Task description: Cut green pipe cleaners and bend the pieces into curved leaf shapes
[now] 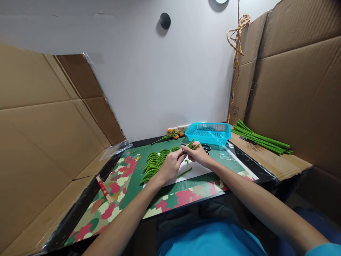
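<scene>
Both hands meet over a white sheet of paper (195, 170). My right hand (198, 155) is closed on a green pipe cleaner (192, 143), whose ends stick up past the fingers. Pinched against it, my left hand (170, 165) also grips the pipe cleaner; the fingers partly hide the piece. Left of them lie rows of curved green pipe cleaner pieces (151, 165). A loose pipe cleaner piece (185, 172) and a small bent scrap (187, 161) rest on the paper. Scissors (206, 147) with dark handles lie just behind my right hand.
A blue plastic basket (208, 142) stands at the back. Left of it are orange flowers (176, 134) on green stems. A bundle of long green pipe cleaners (262, 138) and a black pen (247, 140) lie on cardboard at right. A red-wrapped chopstick packet (103, 188) lies left. Cardboard walls flank the table.
</scene>
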`<state>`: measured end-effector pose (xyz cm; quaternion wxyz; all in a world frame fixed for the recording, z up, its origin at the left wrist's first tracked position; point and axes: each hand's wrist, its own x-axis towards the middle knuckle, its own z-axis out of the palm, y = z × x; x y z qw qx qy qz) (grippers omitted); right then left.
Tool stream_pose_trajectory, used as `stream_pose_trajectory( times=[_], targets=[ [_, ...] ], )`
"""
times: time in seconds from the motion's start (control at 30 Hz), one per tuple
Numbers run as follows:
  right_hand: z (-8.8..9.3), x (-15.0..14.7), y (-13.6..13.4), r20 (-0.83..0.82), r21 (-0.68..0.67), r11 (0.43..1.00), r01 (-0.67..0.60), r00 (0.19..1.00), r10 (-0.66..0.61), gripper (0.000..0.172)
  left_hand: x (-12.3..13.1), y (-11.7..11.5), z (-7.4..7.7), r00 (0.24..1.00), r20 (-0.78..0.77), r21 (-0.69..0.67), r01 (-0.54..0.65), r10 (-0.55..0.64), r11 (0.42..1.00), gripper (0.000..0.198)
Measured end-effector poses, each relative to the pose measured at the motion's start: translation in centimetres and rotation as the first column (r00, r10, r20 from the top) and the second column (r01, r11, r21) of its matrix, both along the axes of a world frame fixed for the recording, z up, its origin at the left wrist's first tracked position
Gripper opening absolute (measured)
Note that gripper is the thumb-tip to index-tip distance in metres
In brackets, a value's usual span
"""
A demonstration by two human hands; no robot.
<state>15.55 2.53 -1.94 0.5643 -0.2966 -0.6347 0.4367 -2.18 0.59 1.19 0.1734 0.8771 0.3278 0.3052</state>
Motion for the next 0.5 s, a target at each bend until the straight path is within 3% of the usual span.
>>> stream_pose_trajectory(
  times=[0.5],
  targets=[
    [-0.08, -0.88, -0.74, -0.114, -0.16, 0.981, -0.108, 0.989, 0.09, 0.062, 0.1, 0.02, -0.37, 0.999, -0.014, -0.03, 0.044, -0.044, 0.999, 0.028]
  ],
)
